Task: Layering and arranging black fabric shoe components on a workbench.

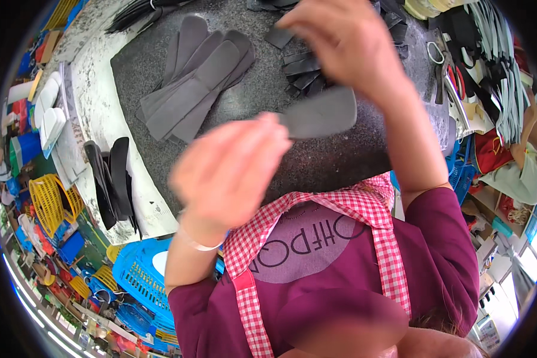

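Observation:
My left hand (232, 167), blurred by motion, pinches the narrow end of a flat dark grey insole-shaped piece (323, 113). Its rounded end points right, above the black work mat (316, 164). Farther off and to the right, my right hand (352, 51) is bent over a pile of short black strips (304, 71). A small black strip (278, 37) shows at its fingertips, which look closed on it. Several more dark grey insole-shaped pieces (191, 89) lie fanned and overlapping on the mat, left of both hands.
Curved black pieces (110, 179) stand at the white table's left edge, with pale insole-shaped pieces (52, 122) beyond. Scissors (459, 80) and bundled grey strips (498, 65) lie at the right. A blue basket (140, 274) and yellow baskets (48, 200) are below the table, left.

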Tool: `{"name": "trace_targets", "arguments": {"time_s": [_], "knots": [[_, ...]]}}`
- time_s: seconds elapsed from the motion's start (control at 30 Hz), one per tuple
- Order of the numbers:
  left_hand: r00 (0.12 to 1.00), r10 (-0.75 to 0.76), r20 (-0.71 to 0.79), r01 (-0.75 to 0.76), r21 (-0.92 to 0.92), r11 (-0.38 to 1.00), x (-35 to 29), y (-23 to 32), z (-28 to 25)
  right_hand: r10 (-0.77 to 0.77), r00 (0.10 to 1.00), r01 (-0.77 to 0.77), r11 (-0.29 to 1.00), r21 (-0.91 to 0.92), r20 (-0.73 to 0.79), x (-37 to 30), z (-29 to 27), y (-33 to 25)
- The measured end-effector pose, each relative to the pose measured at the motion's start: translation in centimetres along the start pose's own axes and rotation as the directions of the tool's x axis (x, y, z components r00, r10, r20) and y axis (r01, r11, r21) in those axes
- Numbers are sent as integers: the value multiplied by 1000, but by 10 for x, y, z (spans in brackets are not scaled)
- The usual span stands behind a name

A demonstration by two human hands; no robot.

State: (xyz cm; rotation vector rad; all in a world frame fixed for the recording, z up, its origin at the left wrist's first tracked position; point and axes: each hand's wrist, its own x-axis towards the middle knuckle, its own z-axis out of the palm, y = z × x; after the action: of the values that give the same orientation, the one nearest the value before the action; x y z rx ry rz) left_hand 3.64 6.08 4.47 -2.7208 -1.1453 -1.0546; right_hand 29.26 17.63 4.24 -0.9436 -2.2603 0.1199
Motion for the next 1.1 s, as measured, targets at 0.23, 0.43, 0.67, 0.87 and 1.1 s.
{"name": "trace_targets", "arguments": {"time_s": [0.23, 0.43, 0.67, 0.87, 1.1], "knots": [[977, -84, 196, 105, -95, 990, -17, 29, 52, 71, 935, 34, 957, -288, 348, 4, -38, 33], [974, -162, 157, 191, -193, 962, -46, 26, 25, 407, 910, -413, 907, 80, 79, -30, -51, -24], [951, -234, 203, 260, -110, 959, -69, 28, 22, 216, 864, -384, 867, 317, 455, -37, -44, -76], [966, -199, 168, 195, 40, 980, -72, 33, 24, 389, 770, -605, 697, 385, 505, -37, -6, -101], [941, -274, 200, 265, 69, 962, -76, 42, 29, 431, 746, -647, 652, 396, 508, -43, 21, -98]]}}
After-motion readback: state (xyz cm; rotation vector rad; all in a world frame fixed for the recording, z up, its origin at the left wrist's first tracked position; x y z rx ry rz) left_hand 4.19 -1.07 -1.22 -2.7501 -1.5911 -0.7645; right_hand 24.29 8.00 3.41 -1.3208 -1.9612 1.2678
